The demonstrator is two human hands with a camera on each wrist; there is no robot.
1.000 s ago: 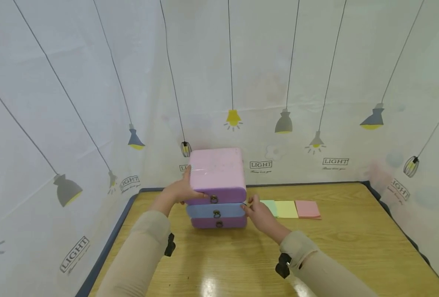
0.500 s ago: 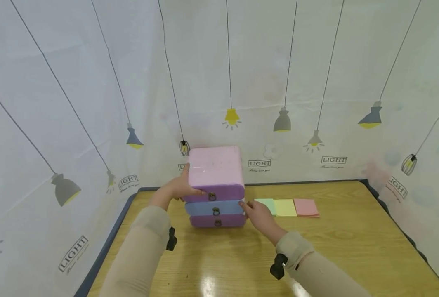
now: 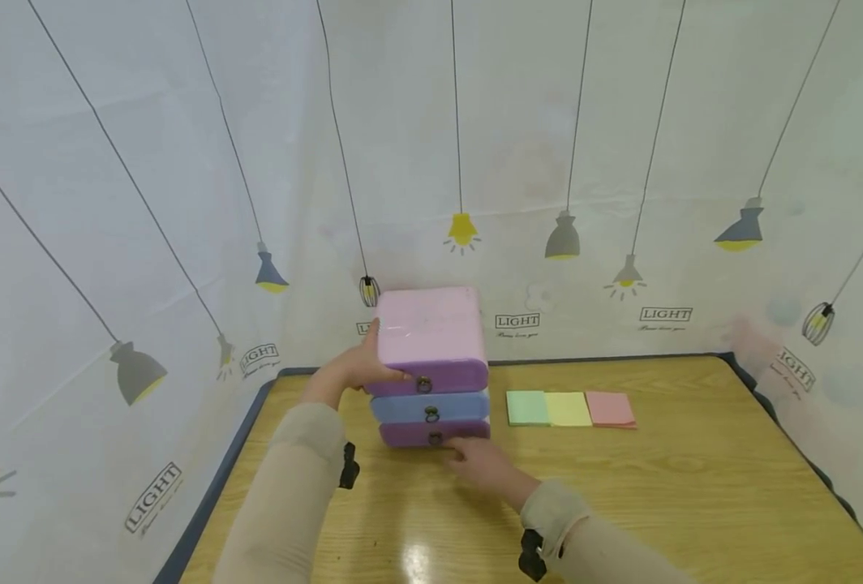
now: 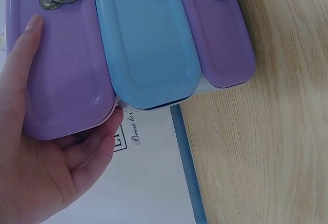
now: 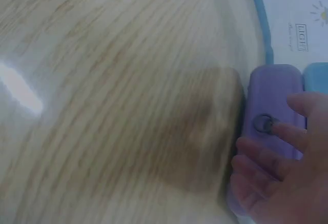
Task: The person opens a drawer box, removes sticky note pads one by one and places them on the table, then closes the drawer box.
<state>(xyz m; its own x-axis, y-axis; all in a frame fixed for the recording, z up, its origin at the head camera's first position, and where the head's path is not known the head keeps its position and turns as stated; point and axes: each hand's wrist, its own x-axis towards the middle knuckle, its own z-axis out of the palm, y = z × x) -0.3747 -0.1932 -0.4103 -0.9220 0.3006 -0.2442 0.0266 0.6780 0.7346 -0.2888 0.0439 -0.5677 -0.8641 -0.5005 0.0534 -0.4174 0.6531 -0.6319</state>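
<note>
A small drawer cabinet [image 3: 431, 324] with a pink top stands at the back of the table. Its fronts are a purple top drawer [image 4: 66, 75], a blue middle drawer [image 4: 154, 49] and a purple bottom drawer [image 5: 277, 88], each with a ring pull. My left hand [image 3: 351, 369] grips the cabinet's upper left side, thumb across the top drawer's front, other fingers curled behind its edge. In front of the bottom drawer is my right hand [image 3: 486, 466], fingers spread and loosely bent. Its index fingertip is right at the bottom ring pull [image 5: 264, 123].
To the cabinet's right lie green [image 3: 527, 408], yellow [image 3: 568, 410] and pink [image 3: 610, 409] sticky note pads in a row. Behind the wooden table [image 3: 658, 487] hangs a white sheet [image 3: 512, 162] printed with lamps. A dark blue edge runs along the table's left and back.
My right hand has left the blue middle drawer's right edge and come down and left to the bottom drawer's ring pull. The left hand keeps its grip on the cabinet.
</note>
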